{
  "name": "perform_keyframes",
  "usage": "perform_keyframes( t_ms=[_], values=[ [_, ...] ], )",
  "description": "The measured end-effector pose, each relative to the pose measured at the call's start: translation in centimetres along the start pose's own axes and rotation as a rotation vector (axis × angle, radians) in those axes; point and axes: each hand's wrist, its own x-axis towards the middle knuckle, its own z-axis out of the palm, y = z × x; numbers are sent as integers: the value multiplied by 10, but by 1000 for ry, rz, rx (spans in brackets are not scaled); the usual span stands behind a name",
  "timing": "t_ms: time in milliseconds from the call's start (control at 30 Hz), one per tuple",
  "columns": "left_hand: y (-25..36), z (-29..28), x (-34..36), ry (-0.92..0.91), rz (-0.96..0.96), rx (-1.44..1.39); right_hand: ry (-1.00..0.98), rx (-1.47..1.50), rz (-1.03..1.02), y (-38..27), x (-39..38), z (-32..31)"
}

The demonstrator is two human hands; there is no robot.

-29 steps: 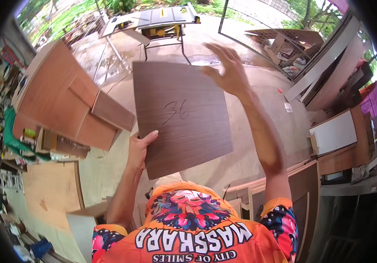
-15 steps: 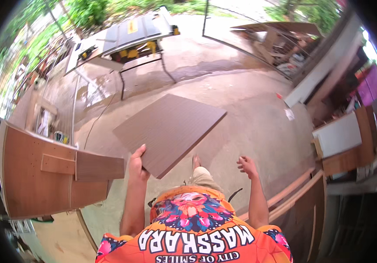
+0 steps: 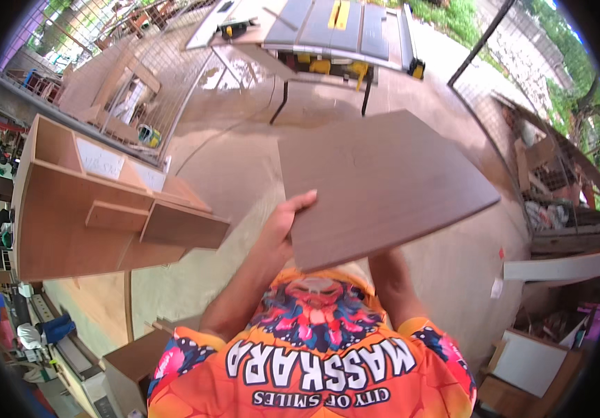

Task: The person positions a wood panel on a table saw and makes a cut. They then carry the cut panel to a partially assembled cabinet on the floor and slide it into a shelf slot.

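A flat, dark brown wood-grain panel (image 3: 383, 184) is held in front of my body, above the concrete floor. My left hand (image 3: 285, 221) is closed on its near left edge, the thumb lying on the top face and the fingers out of sight beneath. From the lower right my right forearm (image 3: 392, 282) reaches under the panel. The panel covers my right hand, so its fingers and whether it touches the underside cannot be seen.
A table saw (image 3: 345, 31) on dark legs stands ahead. On the left is a brown wooden cabinet (image 3: 70, 223) with a dark board (image 3: 185, 224) on it. Scrap wood (image 3: 544, 164) lies at the right beyond a mesh panel. A white board (image 3: 530, 362) sits at the lower right.
The panel has moved to the right and looks nearer. My right hand, free beside it before, is now beneath it. My view has turned left, bringing more of the cabinet into sight.
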Motion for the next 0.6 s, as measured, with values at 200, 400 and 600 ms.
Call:
perform_keyframes(
  t_ms=[200, 400, 600],
  values=[
    [84, 40, 32, -12, -91, -44, -11, 337, -20, -76, 97, 11],
    [172, 16, 103, -87, -213, -33, 123, 752, -189, -146, 191, 0],
    [210, -38, 196, -139, -389, -95, 219, 1055, -380, -190, 293, -21]
  ],
)
